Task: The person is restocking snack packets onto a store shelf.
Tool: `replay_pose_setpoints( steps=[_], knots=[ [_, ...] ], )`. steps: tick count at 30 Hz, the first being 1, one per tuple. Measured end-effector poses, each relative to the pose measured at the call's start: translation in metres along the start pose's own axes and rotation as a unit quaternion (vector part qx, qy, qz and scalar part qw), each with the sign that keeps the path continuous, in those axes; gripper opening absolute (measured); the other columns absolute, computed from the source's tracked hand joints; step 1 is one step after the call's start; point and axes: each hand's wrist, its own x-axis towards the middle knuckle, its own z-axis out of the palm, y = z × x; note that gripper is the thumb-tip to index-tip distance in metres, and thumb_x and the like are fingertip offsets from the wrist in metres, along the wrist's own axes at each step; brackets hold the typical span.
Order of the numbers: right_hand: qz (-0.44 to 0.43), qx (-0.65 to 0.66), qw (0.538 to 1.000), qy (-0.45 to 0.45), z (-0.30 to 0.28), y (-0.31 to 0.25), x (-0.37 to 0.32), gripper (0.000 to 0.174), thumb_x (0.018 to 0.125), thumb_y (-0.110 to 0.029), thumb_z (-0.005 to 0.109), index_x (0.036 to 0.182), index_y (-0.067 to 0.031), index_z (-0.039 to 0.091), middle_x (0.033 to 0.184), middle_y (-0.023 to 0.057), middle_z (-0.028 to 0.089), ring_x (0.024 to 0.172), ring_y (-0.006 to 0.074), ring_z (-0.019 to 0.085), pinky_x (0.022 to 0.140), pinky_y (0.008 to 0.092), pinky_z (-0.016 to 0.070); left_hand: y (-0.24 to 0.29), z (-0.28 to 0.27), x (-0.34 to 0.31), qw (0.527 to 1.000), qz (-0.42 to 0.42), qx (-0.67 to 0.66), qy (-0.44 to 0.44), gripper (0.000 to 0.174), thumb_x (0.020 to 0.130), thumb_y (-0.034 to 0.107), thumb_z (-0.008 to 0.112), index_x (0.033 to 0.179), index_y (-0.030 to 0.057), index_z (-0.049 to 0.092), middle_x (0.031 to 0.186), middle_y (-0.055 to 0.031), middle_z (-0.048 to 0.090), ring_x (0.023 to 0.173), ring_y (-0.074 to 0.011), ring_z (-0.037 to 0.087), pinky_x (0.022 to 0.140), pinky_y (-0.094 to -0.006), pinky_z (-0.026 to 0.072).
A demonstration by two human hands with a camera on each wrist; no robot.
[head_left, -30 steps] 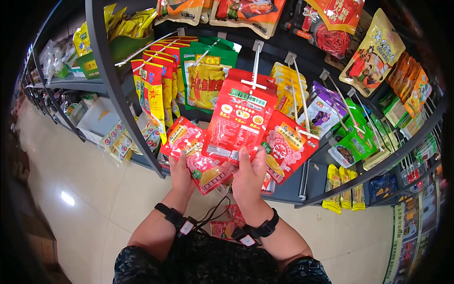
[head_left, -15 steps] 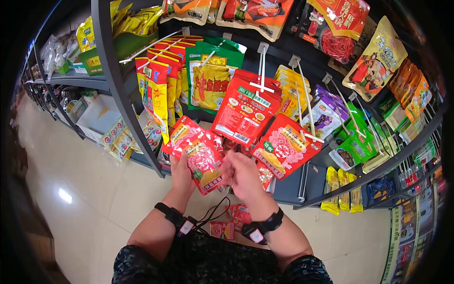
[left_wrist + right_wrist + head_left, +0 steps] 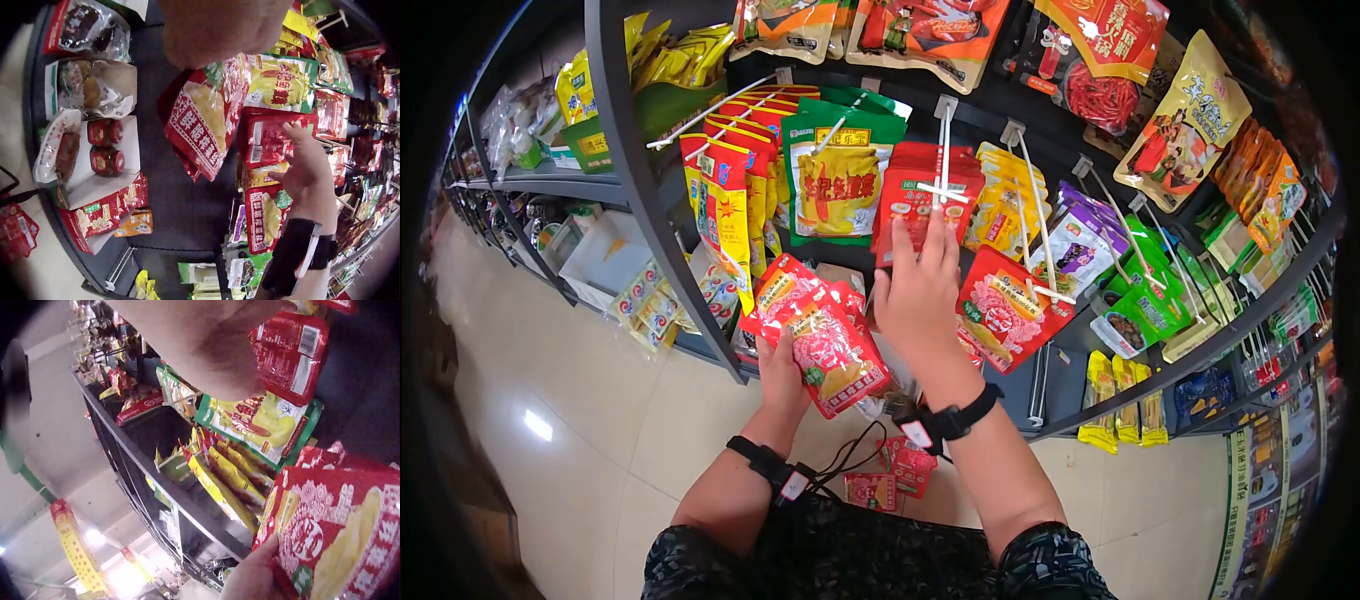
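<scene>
- Left hand (image 3: 783, 372): grasping red packets (image 3: 837, 362), 7 o'clock, apart from hanging pouches (image 3: 910, 165).
- Right hand (image 3: 920, 295): fingers extended over hanging pouches, 12 o'clock; contact unclear.
- Shelf post (image 3: 648, 200): dark edge, 10 o'clock.

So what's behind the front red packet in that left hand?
More red packets show past the upper edge of the front packet, which the left hand grips. How many lie behind can't be told, since the front packet covers most of them.

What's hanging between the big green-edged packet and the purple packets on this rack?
In the head view, red packets with the right hand in front, then yellow packets.
</scene>
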Motion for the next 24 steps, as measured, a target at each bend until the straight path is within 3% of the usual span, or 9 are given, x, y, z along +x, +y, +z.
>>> replay_pose_setpoints(
  steps=[6,8,9,13,16,20,22,23,24],
  knots=[
    [0.019,0.014,0.999,-0.022,0.001,0.006,-0.001,0.06,0.084,-0.018,0.065,0.137,0.0005,0.044,0.146,0.0301,0.03,0.132,0.0475,0.034,0.102,0.0555,0.0384,0.004,0.006,-0.004,1.0,-0.007,-0.005,-0.008,0.037,0.102,0.007,0.042,0.137,0.0096,0.03,0.128,-0.0133,0.054,0.11,-0.025,0.062,0.09,-0.0409,0.0551],
    [-0.027,0.151,0.987,-0.052,0.002,0.003,-0.017,0.057,0.083,-0.02,0.068,0.131,0.0039,0.047,0.139,0.0296,0.038,0.126,0.0448,0.041,0.098,0.0499,0.0434,0.002,0.005,-0.002,1.0,0.006,-0.008,-0.016,0.037,0.101,0.005,0.044,0.135,0.0091,0.031,0.127,-0.0137,0.054,0.109,-0.0249,0.062,0.09,-0.0407,0.0553],
    [-0.016,0.194,0.976,-0.095,-0.004,-0.002,-0.024,0.056,0.081,-0.021,0.071,0.125,0.0052,0.049,0.129,0.0268,0.046,0.115,0.0425,0.049,0.094,0.0463,0.0466,0.001,0.005,-0.002,0.999,0.018,-0.011,-0.028,0.037,0.1,0.003,0.045,0.134,0.0086,0.032,0.127,-0.0141,0.054,0.108,-0.0249,0.062,0.089,-0.0405,0.0556],
    [-0.029,0.148,0.96,-0.235,-0.006,-0.018,-0.068,0.059,0.078,-0.024,0.075,0.124,0.0047,0.051,0.125,0.0239,0.049,0.11,0.0405,0.051,0.092,0.0451,0.0467,0.0,0.008,-0.005,1.0,0.016,0.008,-0.007,0.039,0.096,-0.002,0.05,0.131,0.0072,0.033,0.125,-0.0149,0.054,0.106,-0.0245,0.063,0.088,-0.0398,0.0565],
    [-0.023,0.083,0.969,-0.23,-0.003,-0.028,-0.092,0.077,0.071,-0.026,0.082,0.131,0.0045,0.045,0.12,0.0244,0.048,0.103,0.0414,0.054,0.088,0.0436,0.048,-0.002,0.009,-0.007,0.999,0.033,0.024,-0.014,0.04,0.095,-0.003,0.053,0.129,0.0067,0.034,0.124,-0.0143,0.055,0.106,-0.0245,0.063,0.087,-0.0403,0.0568],
    [0.065,0.164,0.963,-0.206,0.013,-0.019,-0.106,0.106,0.063,-0.021,0.087,0.145,0.0032,0.023,0.116,0.0231,0.048,0.101,0.0412,0.055,0.085,0.0442,0.0496,0.004,0.018,-0.012,1.0,-0.003,0.02,-0.02,0.042,0.091,-0.005,0.058,0.127,0.0064,0.038,0.122,-0.0127,0.058,0.105,-0.0248,0.064,0.088,-0.0412,0.0567],
    [0.129,0.318,0.93,-0.132,0.022,-0.01,-0.11,0.079,0.066,-0.016,0.085,0.131,0.0017,0.044,0.11,0.0201,0.051,0.1,0.0364,0.056,0.083,0.0417,0.0496,0.005,0.016,-0.013,0.999,-0.026,0.0,-0.034,0.043,0.091,-0.005,0.059,0.127,0.0076,0.04,0.122,-0.0123,0.059,0.106,-0.0257,0.064,0.088,-0.0424,0.0567],
    [0.128,0.318,0.93,-0.131,0.02,-0.005,-0.109,0.079,0.066,-0.016,0.085,0.131,0.0017,0.044,0.11,0.0201,0.051,0.1,0.0364,0.056,0.083,0.0417,0.0496,0.007,0.019,-0.016,0.998,-0.052,-0.012,-0.027,0.043,0.091,-0.004,0.059,0.127,0.0083,0.04,0.122,-0.0123,0.059,0.107,-0.0259,0.063,0.088,-0.0429,0.0566],
    [0.095,0.271,0.953,-0.098,0.018,0.001,-0.107,0.062,0.068,-0.014,0.084,0.119,0.0012,0.051,0.107,0.0181,0.052,0.098,0.0327,0.056,0.081,0.0395,0.0492,0.008,0.021,-0.018,0.996,-0.079,-0.024,-0.02,0.042,0.091,-0.004,0.059,0.126,0.009,0.04,0.122,-0.0123,0.059,0.108,-0.0262,0.063,0.089,-0.0433,0.0566]
  ],
)
